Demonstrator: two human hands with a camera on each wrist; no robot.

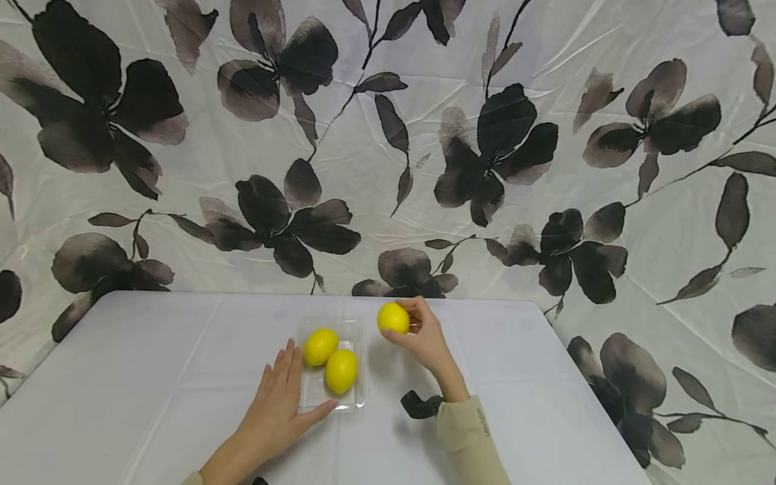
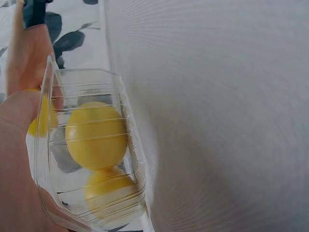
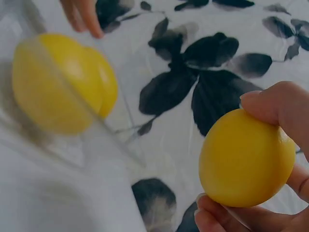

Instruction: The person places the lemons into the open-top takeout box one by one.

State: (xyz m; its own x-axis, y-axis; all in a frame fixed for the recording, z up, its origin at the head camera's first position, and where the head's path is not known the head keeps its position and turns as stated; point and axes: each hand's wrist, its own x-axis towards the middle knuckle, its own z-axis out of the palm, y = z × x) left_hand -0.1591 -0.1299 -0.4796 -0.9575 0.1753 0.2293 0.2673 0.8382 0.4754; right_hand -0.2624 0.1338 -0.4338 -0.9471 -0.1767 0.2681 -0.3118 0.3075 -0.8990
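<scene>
A clear plastic container (image 1: 362,364) stands on the table with two yellow lemons inside, the rear lemon (image 1: 320,347) touching the front lemon (image 1: 341,372). Along the container's left side lies my left hand (image 1: 275,407), its fingers straight and its thumb reaching along the near edge. Just right of the container, above the table, my right hand (image 1: 429,337) pinches a third lemon (image 1: 393,317) between thumb and fingers. The right wrist view shows this held lemon (image 3: 246,159) plainly. Through the clear wall in the left wrist view, both lemons (image 2: 96,135) in the container are visible.
The white table (image 1: 151,364) ends at a back edge close behind the container. Behind it hangs a white cloth (image 1: 394,182) with dark flower prints. A black curved piece (image 1: 421,405) sticks out by the right wrist.
</scene>
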